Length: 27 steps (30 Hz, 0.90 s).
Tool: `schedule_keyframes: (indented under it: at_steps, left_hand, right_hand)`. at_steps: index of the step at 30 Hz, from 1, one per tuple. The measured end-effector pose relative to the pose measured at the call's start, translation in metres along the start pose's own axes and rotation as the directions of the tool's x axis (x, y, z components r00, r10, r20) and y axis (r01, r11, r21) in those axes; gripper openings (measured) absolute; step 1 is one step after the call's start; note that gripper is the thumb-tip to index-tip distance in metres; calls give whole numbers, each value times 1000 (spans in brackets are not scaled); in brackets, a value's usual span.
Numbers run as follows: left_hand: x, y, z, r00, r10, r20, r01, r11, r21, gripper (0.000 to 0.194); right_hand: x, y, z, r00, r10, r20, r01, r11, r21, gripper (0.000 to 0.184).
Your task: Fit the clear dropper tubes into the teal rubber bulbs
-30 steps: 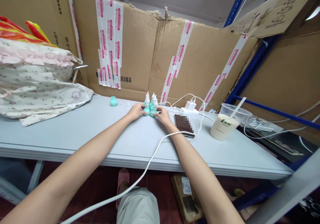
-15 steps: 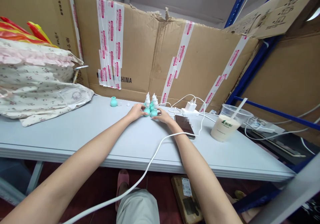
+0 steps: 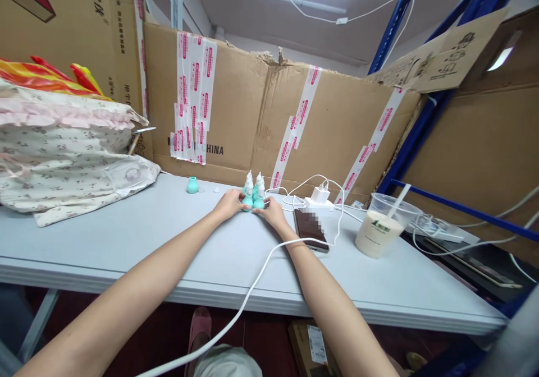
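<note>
A tight cluster of small teal bulbs with white ribbed nozzles stands upright on the table, with at least one more behind the two front ones. My left hand (image 3: 230,203) has its fingers around the side of the left front bulb (image 3: 247,201). From the other side, my right hand (image 3: 272,213) grips the right front bulb (image 3: 258,202) near its base. Some fingertips are hidden behind the bulbs. Off to the left stands a single teal bulb (image 3: 192,185) without a nozzle, and a small white cap (image 3: 216,190) lies close to it.
A white cable (image 3: 252,287) crosses over my right forearm. To the right are a phone (image 3: 309,228), a charger on a power strip (image 3: 320,194) and a cup of milky drink (image 3: 378,231). A floral cloth bag (image 3: 76,169) lies at left; cardboard (image 3: 236,113) lines the back.
The view has tilted up, so everything sits lower in the picture. Both hands stay at the bulb cluster, with little visible change in their hold.
</note>
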<state>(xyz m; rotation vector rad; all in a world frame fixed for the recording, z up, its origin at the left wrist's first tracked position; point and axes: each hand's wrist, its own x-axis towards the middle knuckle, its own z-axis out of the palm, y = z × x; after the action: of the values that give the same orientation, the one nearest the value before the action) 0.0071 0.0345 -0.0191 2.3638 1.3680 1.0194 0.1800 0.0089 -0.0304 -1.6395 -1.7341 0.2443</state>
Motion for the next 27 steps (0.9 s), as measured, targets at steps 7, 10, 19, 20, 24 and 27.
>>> schedule_keyframes:
  at_steps: [7,10,19,20,24,27]
  left_hand:
    - [-2,2,0,1000,-8,-1,8,1000,25,31]
    - [-4,2,1,999,-32,19,32,999,4,42]
    - [-2,-4,8,993,-90,73,89,996,14,60]
    - [-2,-4,8,991,-96,90,95,995,19,58]
    - [-1,-2,5,988,-129,84,133,990,-39,56]
    - [0,-2,5,988,-137,67,143,985,-96,54]
  right_hand:
    - [-5,-4,-2,1000,19,-3,-19,998,-62,38]
    - [-6,-6,-3,999,21,28,-19,997,-74,40]
    - [-3,-2,-6,996,-5,91,5,1000,-2,51]
    - [-2,-2,-7,995,-7,97,7,1000,5,52]
    - [-3,-1,-7,994,-8,107,7,1000,7,50]
    - [-4,-2,-7,994,-3,109,4,1000,-4,48]
